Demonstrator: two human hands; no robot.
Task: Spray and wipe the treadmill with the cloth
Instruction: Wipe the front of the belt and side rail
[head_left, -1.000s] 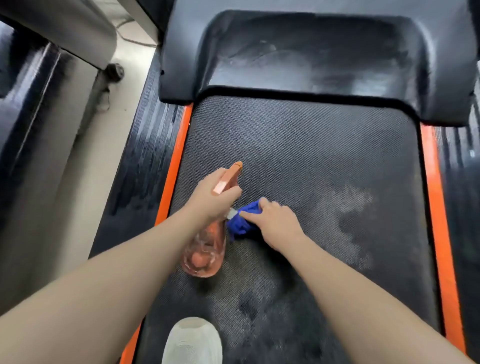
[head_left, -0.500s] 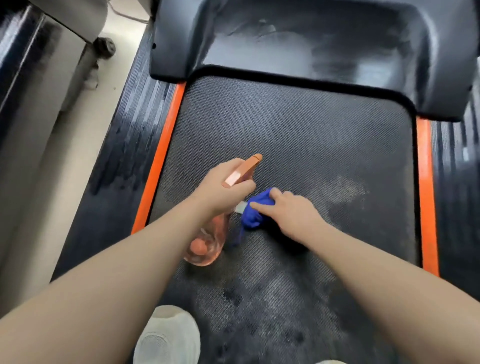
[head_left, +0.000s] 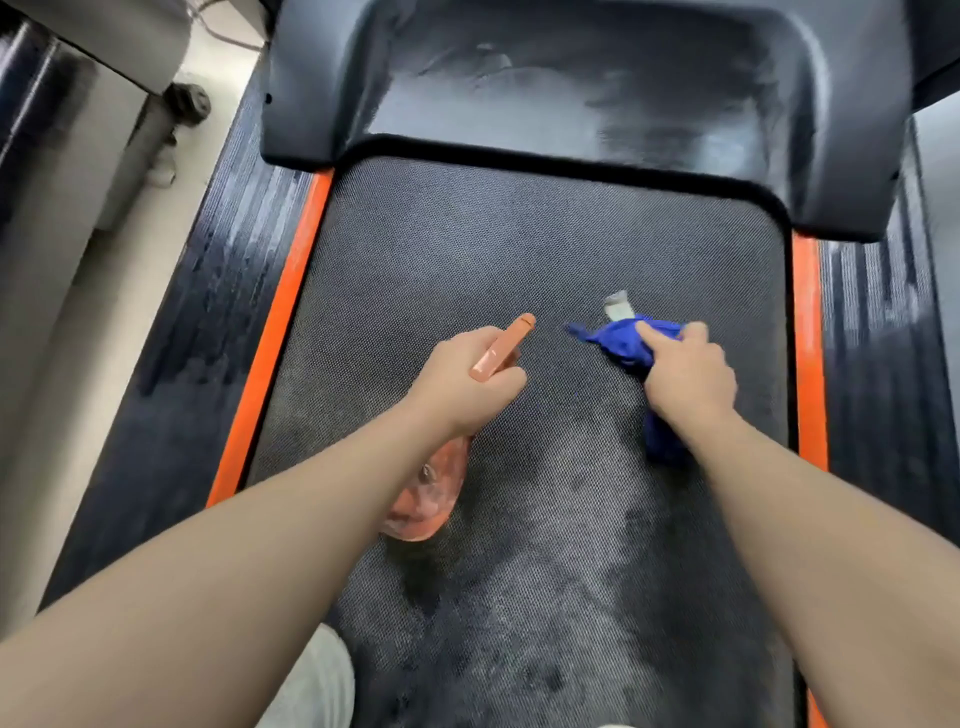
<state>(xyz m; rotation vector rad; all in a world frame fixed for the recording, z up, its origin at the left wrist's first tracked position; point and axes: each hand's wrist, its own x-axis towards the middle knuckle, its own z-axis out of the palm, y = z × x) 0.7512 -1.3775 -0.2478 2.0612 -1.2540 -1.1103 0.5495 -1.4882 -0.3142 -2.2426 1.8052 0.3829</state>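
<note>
The treadmill's dark textured belt (head_left: 519, 249) fills the middle of the head view, with wet patches toward its near end. My left hand (head_left: 462, 379) grips an orange spray bottle (head_left: 426, 499) by its neck, the orange trigger head (head_left: 501, 345) pointing forward over the belt. My right hand (head_left: 685, 374) presses a bunched blue cloth (head_left: 618, 338) onto the belt near its right side. A small white tag (head_left: 618, 306) sticks out from the cloth's far edge.
Orange strips (head_left: 275, 332) run along both sides of the belt, with ribbed black side rails (head_left: 197, 338) outside them. The black motor cover (head_left: 571, 88) spans the far end. A white shoe (head_left: 311, 680) stands at the belt's near edge. Pale floor lies to the left.
My right hand has swept the blue cloth to the right, away from the bottle. My left hand with the spray bottle has stayed near the belt's middle.
</note>
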